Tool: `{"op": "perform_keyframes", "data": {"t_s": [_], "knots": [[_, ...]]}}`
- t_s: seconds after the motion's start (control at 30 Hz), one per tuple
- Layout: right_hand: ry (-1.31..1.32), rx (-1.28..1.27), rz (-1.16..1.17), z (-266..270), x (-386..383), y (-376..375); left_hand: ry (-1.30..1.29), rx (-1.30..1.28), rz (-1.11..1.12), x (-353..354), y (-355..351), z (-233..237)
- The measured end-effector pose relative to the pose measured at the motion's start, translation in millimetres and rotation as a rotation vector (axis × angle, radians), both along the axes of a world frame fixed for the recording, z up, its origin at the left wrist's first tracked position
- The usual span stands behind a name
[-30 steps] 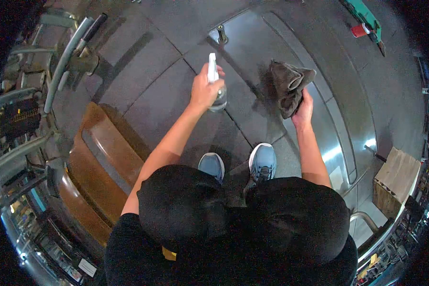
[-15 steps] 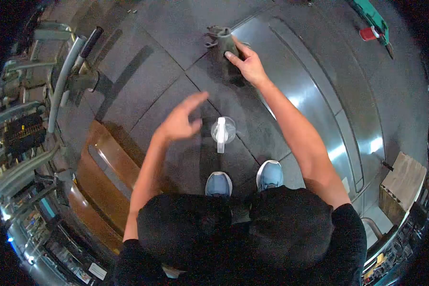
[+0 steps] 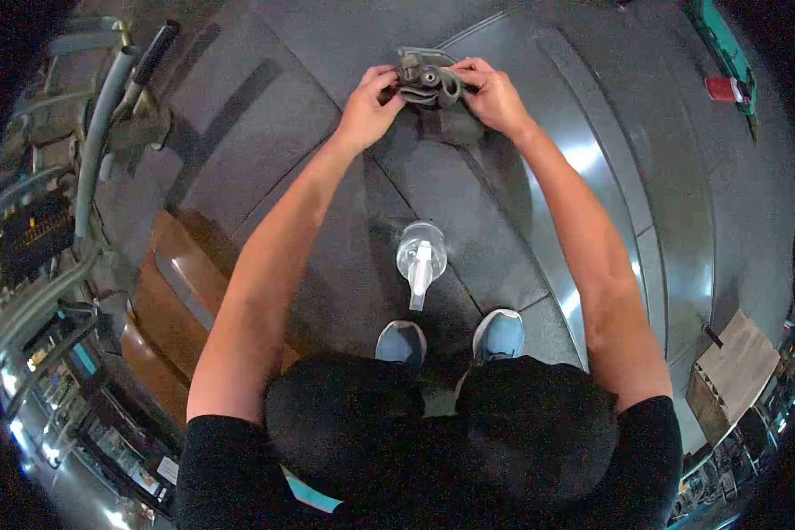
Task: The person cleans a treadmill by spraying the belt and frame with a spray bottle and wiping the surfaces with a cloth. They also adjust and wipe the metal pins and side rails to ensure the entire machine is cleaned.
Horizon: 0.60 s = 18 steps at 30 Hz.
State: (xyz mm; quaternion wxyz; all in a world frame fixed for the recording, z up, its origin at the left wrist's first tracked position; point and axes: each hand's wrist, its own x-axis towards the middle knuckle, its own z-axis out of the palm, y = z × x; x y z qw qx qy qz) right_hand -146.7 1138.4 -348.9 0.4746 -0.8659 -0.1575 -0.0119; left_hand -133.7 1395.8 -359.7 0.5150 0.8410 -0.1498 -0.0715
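Note:
A dark grey-green object with a round fitting and loops is held up between both hands, at the top centre of the head view. My left hand grips its left side with fingers and thumb closed. On the right side, my right hand pinches it near a loop. What the object is cannot be made out. Below, on the dark tiles, a clear bottle with a white pump or trigger top stands in front of my shoes.
A brown bench-like piece lies at the lower left, by metal racks. Curved shiny metal panels run along the right. A wooden box is at the lower right, and a green item with a red part at the upper right.
My left hand has moved up and taken hold of the object. The object has turned, showing its fitting and loops. My right hand has shifted slightly right.

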Motion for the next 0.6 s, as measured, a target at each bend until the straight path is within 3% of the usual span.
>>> {"op": "perform_keyframes", "data": {"t_s": [0.17, 0.27, 0.4, 0.43, 0.5, 0.6], "knots": [[0.172, -0.013, 0.124, 24, 20, -8, 0.03, -0.026, 0.028, -5, -3, -7], [0.206, 0.177, 0.23, 29, 28, -7, -0.066, 0.07, -0.007, -7, -3, 5], [-0.131, 0.114, -0.099, 49, -25, 21, -0.134, 0.082, 0.006, -5, -4, 9], [-0.336, 0.097, -0.203, 42, -31, 33, -0.088, 0.015, -0.009, -6, -3, 13], [-0.344, 0.099, -0.296, 39, -40, 48, -0.033, -0.055, -0.033, -8, -6, 19], [-0.359, 0.106, -0.406, 29, -44, 57, 0.021, 0.051, 0.001, -8, -4, 23]]}}
